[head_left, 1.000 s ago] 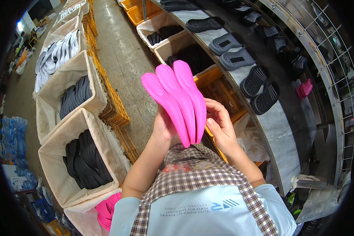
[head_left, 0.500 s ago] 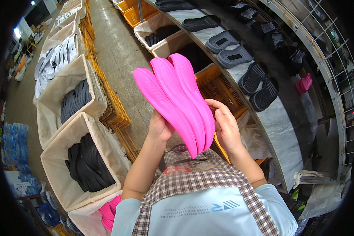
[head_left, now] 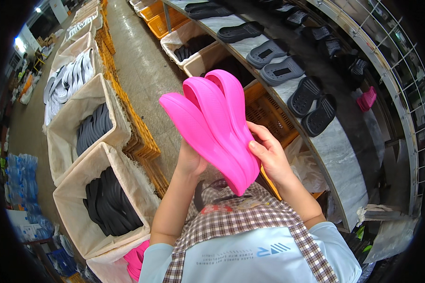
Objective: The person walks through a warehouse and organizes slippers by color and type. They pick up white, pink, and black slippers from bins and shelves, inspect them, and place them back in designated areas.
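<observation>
Three bright pink shoe soles [head_left: 210,122] lie overlapped in a stack in front of my chest, fanned apart at their far ends and bunched at the near ends. My left hand [head_left: 192,158] supports the stack from its left side, its fingers mostly hidden underneath. On the right edge, my right hand [head_left: 270,153] grips the soles, with the thumb on top near their lower half. More pink soles [head_left: 136,259] show in a cloth-lined bin by my left elbow.
Left of me runs a row of cloth-lined bins [head_left: 63,203] holding black soles [head_left: 109,203], grey soles [head_left: 95,127] and white soles [head_left: 73,78]. To the right, a conveyor-like table [head_left: 337,155] carries dark shoe uppers or soles [head_left: 282,70]. Orange crates [head_left: 264,111] stand beneath it.
The pink soles have spread wider at the far ends and tilted. My right thumb has come over onto the soles. The view has shifted slightly.
</observation>
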`<state>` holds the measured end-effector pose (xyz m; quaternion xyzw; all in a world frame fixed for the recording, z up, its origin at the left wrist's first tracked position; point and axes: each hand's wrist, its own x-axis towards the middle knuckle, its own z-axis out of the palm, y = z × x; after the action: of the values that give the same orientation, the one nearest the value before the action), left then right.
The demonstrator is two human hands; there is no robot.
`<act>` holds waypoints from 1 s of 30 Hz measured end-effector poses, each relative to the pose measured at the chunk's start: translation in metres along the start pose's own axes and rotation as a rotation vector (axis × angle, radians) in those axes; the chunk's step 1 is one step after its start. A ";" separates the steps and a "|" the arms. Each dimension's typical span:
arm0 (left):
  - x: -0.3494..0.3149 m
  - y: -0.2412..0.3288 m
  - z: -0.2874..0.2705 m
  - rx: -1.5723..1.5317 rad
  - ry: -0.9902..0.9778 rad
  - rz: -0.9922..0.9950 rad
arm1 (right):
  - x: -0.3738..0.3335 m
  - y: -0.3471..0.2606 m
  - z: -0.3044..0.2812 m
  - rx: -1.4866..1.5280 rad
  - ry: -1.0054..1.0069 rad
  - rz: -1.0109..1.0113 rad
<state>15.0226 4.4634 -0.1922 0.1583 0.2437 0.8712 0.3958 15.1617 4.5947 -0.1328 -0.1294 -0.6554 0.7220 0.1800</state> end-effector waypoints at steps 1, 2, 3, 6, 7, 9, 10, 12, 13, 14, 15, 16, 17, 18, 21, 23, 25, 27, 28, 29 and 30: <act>-0.001 -0.001 -0.002 -0.028 -0.013 -0.010 | 0.001 0.000 -0.001 -0.014 -0.007 0.005; -0.001 -0.002 -0.004 -0.041 -0.023 -0.024 | 0.001 -0.001 -0.001 -0.040 -0.011 0.007; -0.002 -0.003 -0.006 -0.049 -0.050 -0.032 | 0.001 -0.002 -0.002 -0.069 -0.017 0.000; -0.002 -0.007 -0.012 -0.051 -0.120 0.011 | 0.001 -0.003 -0.003 -0.131 -0.027 0.005; -0.002 -0.008 -0.013 -0.035 -0.119 0.020 | 0.001 -0.003 -0.003 -0.143 -0.030 0.007; -0.002 -0.011 -0.014 -0.003 -0.071 0.039 | 0.001 -0.004 -0.003 -0.179 -0.039 -0.006; -0.003 -0.011 -0.014 0.057 -0.081 0.050 | 0.001 -0.004 -0.003 -0.203 -0.044 -0.018; -0.003 -0.012 -0.013 0.141 -0.077 0.057 | 0.001 -0.005 -0.004 -0.153 -0.060 0.009; -0.004 -0.011 -0.012 0.174 -0.086 0.057 | 0.001 -0.006 -0.004 -0.079 -0.071 0.048; -0.004 -0.011 -0.011 0.180 -0.091 0.053 | 0.001 -0.006 -0.005 0.004 -0.096 0.072; -0.003 -0.010 -0.009 0.186 -0.097 0.050 | 0.002 -0.007 -0.007 -0.003 -0.091 0.102; -0.003 -0.009 -0.008 0.251 -0.138 0.089 | 0.002 -0.007 -0.008 0.001 -0.101 0.118; -0.003 -0.008 -0.006 0.317 -0.176 0.127 | 0.003 -0.007 -0.010 0.006 -0.113 0.135; -0.003 -0.006 -0.004 0.365 -0.208 0.160 | 0.003 -0.006 -0.012 0.015 -0.132 0.131; -0.002 -0.002 -0.002 0.441 -0.228 0.170 | 0.005 -0.004 -0.016 0.044 -0.175 0.129; -0.002 0.000 -0.005 0.573 -0.297 0.208 | 0.005 -0.003 -0.018 0.069 -0.189 0.137; -0.001 0.000 -0.008 0.628 -0.327 0.212 | 0.006 -0.003 -0.020 -0.031 -0.213 0.070; 0.000 -0.003 -0.011 0.614 -0.339 0.223 | 0.008 -0.003 -0.022 -0.126 -0.218 -0.014; 0.001 -0.004 -0.011 0.687 -0.274 0.267 | 0.009 -0.004 -0.023 -0.171 -0.211 -0.067; 0.002 -0.006 -0.009 0.764 -0.231 0.346 | 0.012 -0.004 -0.025 -0.228 -0.221 -0.133; 0.002 -0.007 -0.005 0.828 -0.181 0.368 | 0.015 -0.005 -0.027 -0.399 -0.145 -0.133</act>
<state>15.0228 4.4672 -0.2000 0.4192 0.5033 0.7390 0.1577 15.1598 4.6264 -0.1302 -0.0665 -0.8037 0.5719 0.1505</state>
